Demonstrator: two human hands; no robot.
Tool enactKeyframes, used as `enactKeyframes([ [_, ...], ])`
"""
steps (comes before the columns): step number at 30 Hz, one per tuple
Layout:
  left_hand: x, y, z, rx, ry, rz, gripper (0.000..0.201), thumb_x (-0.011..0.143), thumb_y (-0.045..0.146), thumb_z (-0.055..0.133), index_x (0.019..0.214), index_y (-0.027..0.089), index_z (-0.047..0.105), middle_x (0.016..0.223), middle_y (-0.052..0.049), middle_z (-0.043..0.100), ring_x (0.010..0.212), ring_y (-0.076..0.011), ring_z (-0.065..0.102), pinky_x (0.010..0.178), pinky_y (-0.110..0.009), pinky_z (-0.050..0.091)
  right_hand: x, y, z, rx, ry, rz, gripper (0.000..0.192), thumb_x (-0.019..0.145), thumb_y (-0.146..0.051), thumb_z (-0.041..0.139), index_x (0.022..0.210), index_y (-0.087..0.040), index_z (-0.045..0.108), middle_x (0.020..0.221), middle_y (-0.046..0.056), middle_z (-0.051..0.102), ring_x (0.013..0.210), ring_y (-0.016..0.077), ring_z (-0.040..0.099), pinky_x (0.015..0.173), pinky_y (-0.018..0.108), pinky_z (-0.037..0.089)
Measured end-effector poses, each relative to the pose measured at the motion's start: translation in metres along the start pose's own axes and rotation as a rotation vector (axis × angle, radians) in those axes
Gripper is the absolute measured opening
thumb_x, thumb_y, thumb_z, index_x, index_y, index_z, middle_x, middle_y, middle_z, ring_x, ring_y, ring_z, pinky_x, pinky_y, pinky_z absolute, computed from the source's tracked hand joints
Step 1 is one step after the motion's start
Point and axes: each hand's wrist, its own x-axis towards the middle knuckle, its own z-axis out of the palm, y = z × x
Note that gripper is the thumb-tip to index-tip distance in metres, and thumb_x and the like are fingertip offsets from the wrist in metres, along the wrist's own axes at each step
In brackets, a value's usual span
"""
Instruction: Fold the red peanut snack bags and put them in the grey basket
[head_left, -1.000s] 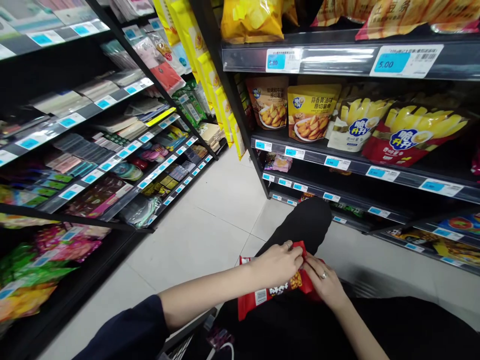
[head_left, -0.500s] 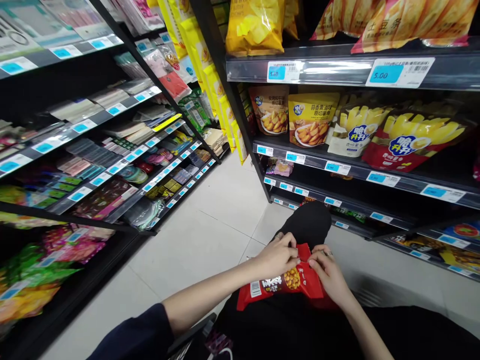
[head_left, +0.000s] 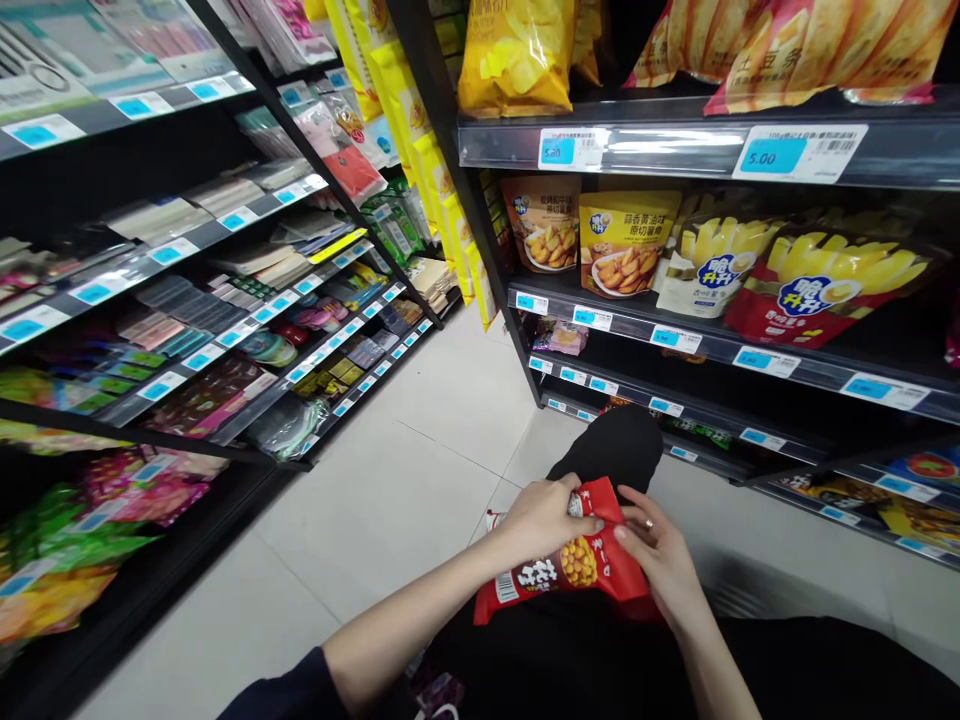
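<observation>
Over my lap are red snack packets, which overlap so that I cannot tell how many there are. The front red snack packet [head_left: 579,562] shows a picture of round golden nuts, white lettering and a barcode at its left end. My left hand [head_left: 546,520] lies across the top, its thumb and fingers closed on a raised red packet part [head_left: 600,494] behind the front face. At the right end, my right hand [head_left: 656,545], with a ring on one finger, has its thumb on the red wrapper and its forefinger at the upper edge.
Ahead on the right, a black shelf [head_left: 675,140] carries potato snack bags, including a yellow pouch [head_left: 626,245] and a red pouch [head_left: 810,300]. Yellow packets [head_left: 427,170] hang from its end. Another rack [head_left: 187,250] stands left across the tiled floor [head_left: 390,440]. My dark-clothed knee [head_left: 611,450] is near the shelf.
My right hand's fingers have spread from a pinch, and it has shifted slightly right. The upper red part has risen and turned, showing more of its printed face. My left hand has moved slightly left.
</observation>
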Motion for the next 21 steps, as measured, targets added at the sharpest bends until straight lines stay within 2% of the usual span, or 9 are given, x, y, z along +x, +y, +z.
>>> enactKeyframes([
  [3, -0.007, 0.009, 0.0, 0.107, 0.031, 0.028, 0.033, 0.074, 0.048, 0.053, 0.09, 0.019, 0.054, 0.071, -0.005, 0.065, 0.068, -0.025, 0.063, 0.052, -0.026, 0.037, -0.003, -0.012, 0.002, -0.069, -0.067, 0.04, 0.034, 0.069, -0.037, 0.069, 0.097, -0.02, 0.061, 0.081, 0.005, 0.068, 0.076, 0.0215, 0.065, 0.07, 0.033, 0.052],
  [5, -0.011, 0.015, -0.001, 0.143, 0.061, 0.041, 0.032, 0.076, 0.047, 0.05, 0.09, 0.018, 0.053, 0.07, -0.005, 0.065, 0.067, -0.0258, 0.063, 0.053, -0.027, 0.038, -0.004, -0.018, 0.005, -0.127, -0.027, 0.047, 0.027, 0.069, -0.039, 0.068, 0.086, -0.019, 0.064, 0.075, 0.005, 0.068, 0.071, 0.021, 0.065, 0.065, 0.03, 0.051],
  [8, -0.014, 0.016, -0.008, 0.076, 0.066, 0.063, 0.038, 0.077, 0.052, 0.049, 0.093, 0.018, 0.053, 0.071, -0.005, 0.065, 0.067, -0.0252, 0.063, 0.054, -0.028, 0.04, -0.006, -0.023, 0.006, -0.15, 0.056, 0.049, 0.028, 0.066, -0.042, 0.069, 0.082, -0.019, 0.067, 0.072, 0.004, 0.068, 0.067, 0.0209, 0.065, 0.059, 0.028, 0.051],
  [10, -0.015, 0.008, -0.014, -0.089, -0.053, 0.117, 0.043, 0.073, 0.055, 0.054, 0.096, 0.019, 0.054, 0.078, -0.005, 0.067, 0.069, -0.0228, 0.064, 0.056, -0.027, 0.043, -0.005, -0.025, 0.004, -0.134, 0.075, 0.06, 0.03, 0.064, -0.043, 0.07, 0.082, -0.018, 0.069, 0.072, 0.005, 0.069, 0.065, 0.0209, 0.065, 0.059, 0.029, 0.051],
  [12, -0.015, -0.005, -0.017, -0.319, -0.269, 0.18, 0.046, 0.067, 0.052, 0.064, 0.097, 0.019, 0.055, 0.088, -0.004, 0.068, 0.075, -0.0211, 0.064, 0.059, -0.025, 0.045, -0.003, -0.027, -0.002, -0.111, 0.08, 0.072, 0.033, 0.063, -0.044, 0.071, 0.082, -0.018, 0.07, 0.072, 0.006, 0.07, 0.063, 0.021, 0.064, 0.057, 0.029, 0.051],
  [15, -0.019, -0.029, -0.007, -0.678, -0.548, 0.21, 0.054, 0.056, 0.04, 0.076, 0.101, 0.019, 0.055, 0.101, -0.005, 0.065, 0.089, -0.0223, 0.062, 0.069, -0.027, 0.049, 0.005, -0.034, -0.015, -0.082, 0.084, 0.106, 0.035, 0.06, -0.044, 0.074, 0.082, -0.018, 0.071, 0.072, 0.007, 0.07, 0.061, 0.0215, 0.064, 0.055, 0.03, 0.051],
  [17, -0.025, -0.039, 0.008, -0.898, -0.619, 0.196, 0.068, 0.05, 0.032, 0.081, 0.109, 0.02, 0.051, 0.108, -0.005, 0.062, 0.094, -0.0233, 0.06, 0.073, -0.03, 0.05, 0.011, -0.04, -0.024, -0.058, 0.103, 0.122, 0.036, 0.057, -0.045, 0.075, 0.081, -0.018, 0.071, 0.071, 0.007, 0.07, 0.061, 0.0219, 0.064, 0.054, 0.03, 0.052],
  [19, -0.032, -0.042, 0.023, -1.07, -0.667, 0.154, 0.081, 0.047, 0.027, 0.083, 0.118, 0.022, 0.044, 0.109, -0.006, 0.061, 0.093, -0.0246, 0.061, 0.068, -0.032, 0.052, 0.018, -0.047, -0.033, -0.05, 0.114, 0.126, 0.037, 0.054, -0.045, 0.077, 0.079, -0.018, 0.071, 0.069, 0.007, 0.07, 0.059, 0.0222, 0.064, 0.053, 0.03, 0.051],
  [21, -0.038, -0.039, 0.033, -1.159, -0.68, 0.111, 0.078, 0.047, 0.026, 0.083, 0.116, 0.02, 0.047, 0.106, -0.007, 0.063, 0.091, -0.0251, 0.062, 0.065, -0.033, 0.053, 0.024, -0.053, -0.041, -0.06, 0.093, 0.129, 0.038, 0.054, -0.046, 0.077, 0.08, -0.018, 0.071, 0.068, 0.007, 0.07, 0.059, 0.0225, 0.064, 0.052, 0.031, 0.051],
])
